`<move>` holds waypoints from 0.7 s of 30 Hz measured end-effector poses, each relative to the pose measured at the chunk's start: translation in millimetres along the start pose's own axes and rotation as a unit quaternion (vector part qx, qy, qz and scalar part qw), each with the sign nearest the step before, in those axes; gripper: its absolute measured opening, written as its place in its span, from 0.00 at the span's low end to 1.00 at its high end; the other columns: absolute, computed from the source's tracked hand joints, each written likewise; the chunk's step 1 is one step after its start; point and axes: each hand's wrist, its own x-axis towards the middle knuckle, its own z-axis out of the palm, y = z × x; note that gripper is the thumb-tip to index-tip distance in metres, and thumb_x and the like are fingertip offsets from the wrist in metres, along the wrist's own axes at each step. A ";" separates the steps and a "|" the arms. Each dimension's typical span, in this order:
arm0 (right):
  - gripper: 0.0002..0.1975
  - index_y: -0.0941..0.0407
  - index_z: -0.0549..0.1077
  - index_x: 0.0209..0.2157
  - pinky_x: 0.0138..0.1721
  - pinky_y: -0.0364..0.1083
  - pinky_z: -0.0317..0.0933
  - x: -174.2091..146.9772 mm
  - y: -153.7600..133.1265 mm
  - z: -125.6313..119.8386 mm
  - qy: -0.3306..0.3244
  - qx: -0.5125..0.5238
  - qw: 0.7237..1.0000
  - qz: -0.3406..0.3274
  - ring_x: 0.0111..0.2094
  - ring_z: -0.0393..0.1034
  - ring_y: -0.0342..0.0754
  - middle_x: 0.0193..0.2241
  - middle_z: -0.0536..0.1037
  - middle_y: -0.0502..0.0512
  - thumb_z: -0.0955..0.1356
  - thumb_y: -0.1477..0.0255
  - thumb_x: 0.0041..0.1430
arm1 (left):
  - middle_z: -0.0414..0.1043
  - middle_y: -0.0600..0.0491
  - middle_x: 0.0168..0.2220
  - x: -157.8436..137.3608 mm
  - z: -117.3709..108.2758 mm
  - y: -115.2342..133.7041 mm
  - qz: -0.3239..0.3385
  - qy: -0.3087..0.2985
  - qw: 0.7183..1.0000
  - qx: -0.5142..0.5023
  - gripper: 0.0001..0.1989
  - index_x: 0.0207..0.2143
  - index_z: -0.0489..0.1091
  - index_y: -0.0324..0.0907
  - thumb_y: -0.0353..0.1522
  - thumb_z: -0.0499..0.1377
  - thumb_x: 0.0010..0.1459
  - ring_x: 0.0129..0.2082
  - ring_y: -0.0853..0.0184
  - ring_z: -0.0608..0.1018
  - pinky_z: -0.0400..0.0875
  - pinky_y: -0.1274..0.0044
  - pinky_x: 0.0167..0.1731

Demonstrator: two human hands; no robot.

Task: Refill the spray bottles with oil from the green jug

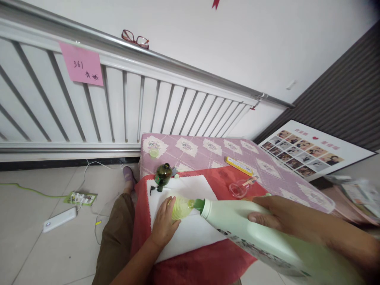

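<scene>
My left hand is closed around a small translucent yellow-green bottle with ribbed sides, which lies tilted with its mouth to the right. My right hand grips a large pale green jug tipped leftward. The jug's green spout meets the small bottle's mouth; whether liquid is flowing I cannot tell. Under the small bottle is a white mat on a red cloth. A dark green bottle without a cap stands beyond my left hand, with a black pump head beside it.
On the purple patterned tablecloth are a long yellow box, a clear plastic dish and a pale green round item. A white radiator runs behind. Cords and a white power bank lie on the floor at left.
</scene>
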 end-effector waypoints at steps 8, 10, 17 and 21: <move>0.27 0.52 0.77 0.40 0.41 0.53 0.66 -0.9 -5.0 -2.6 -0.055 0.024 0.998 0.015 0.40 0.76 0.60 0.40 0.82 0.59 0.61 0.45 0.58 | 0.55 0.44 0.67 -0.4 0.1 -0.2 0.003 0.003 1.000 -0.001 0.38 0.65 0.52 0.42 0.29 0.59 0.52 0.68 0.56 0.58 0.54 0.62 0.67; 0.25 0.51 0.77 0.39 0.40 0.53 0.66 -0.7 -4.6 -2.4 -0.060 0.028 0.998 0.011 0.39 0.76 0.60 0.38 0.82 0.58 0.62 0.46 0.58 | 0.55 0.44 0.67 -0.3 -0.2 0.1 0.000 0.001 1.000 -0.001 0.39 0.65 0.52 0.43 0.30 0.60 0.52 0.68 0.56 0.58 0.55 0.61 0.67; 0.27 0.51 0.76 0.41 0.41 0.53 0.66 -0.5 -0.3 -1.6 -0.058 0.011 0.998 0.015 0.41 0.75 0.60 0.41 0.81 0.58 0.61 0.44 0.59 | 0.55 0.44 0.67 0.0 -1.3 0.6 0.002 -0.001 1.000 0.004 0.38 0.65 0.52 0.43 0.30 0.59 0.52 0.68 0.56 0.58 0.55 0.61 0.67; 0.29 0.51 0.76 0.40 0.42 0.53 0.67 -1.5 -2.3 -2.4 -0.062 0.015 0.998 0.021 0.43 0.75 0.61 0.42 0.81 0.58 0.59 0.42 0.58 | 0.54 0.44 0.67 0.0 -1.4 0.8 0.001 -0.002 1.000 0.003 0.39 0.66 0.51 0.43 0.30 0.59 0.52 0.68 0.56 0.58 0.55 0.61 0.67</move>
